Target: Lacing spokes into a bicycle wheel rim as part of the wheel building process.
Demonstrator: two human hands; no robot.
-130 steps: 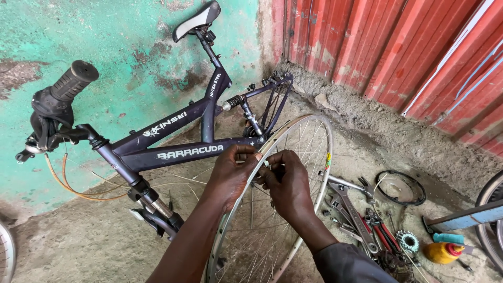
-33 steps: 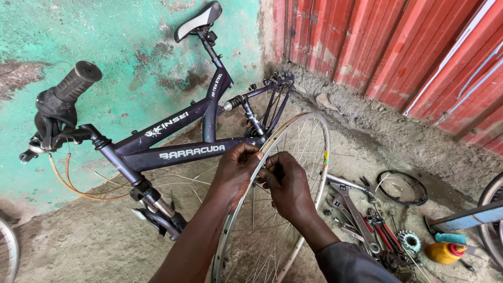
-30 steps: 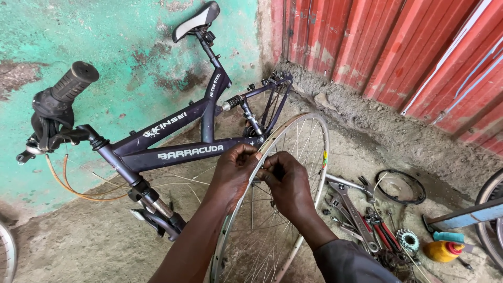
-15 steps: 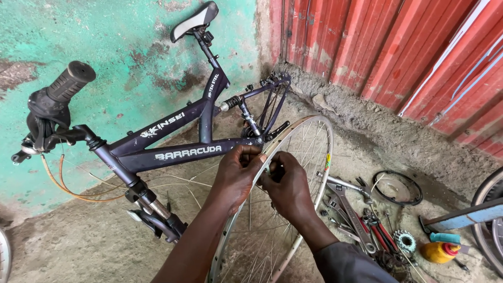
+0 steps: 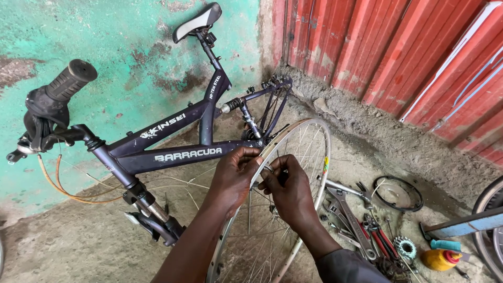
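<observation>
Moved: both hands sit slightly higher on the rim than half a second ago, and the wheel has tipped a little further toward the red wall.
Left hand (image 5: 234, 175): fingers curled shut, pinching the top edge of the bare silver wheel rim (image 5: 320, 173).
Right hand (image 5: 289, 191): just right of the left fingers, almost touching them; fingers closed around a small part at the spokes (image 5: 262, 246), too small to name.
Wheel: stands upright under both hands, spokes fanning down below the fingers; a small multicoloured sticker (image 5: 325, 164) sits on the rim to the right of the fingers.
Tools: right of and below the right fingers, spanners (image 5: 343, 207) and red-handled pliers (image 5: 378, 237) lie on the ground, beside a sprocket (image 5: 404, 246) and a yellow oil bottle (image 5: 440, 258) with a red tip.
Bicycle frame (image 5: 173, 152): beyond the fingers, dark, wheelless, white lettering along two tubes; unchanged.
Backdrop: turquoise wall (image 5: 131, 57) behind the left fingers, red corrugated sheet (image 5: 393, 47) behind the right.
</observation>
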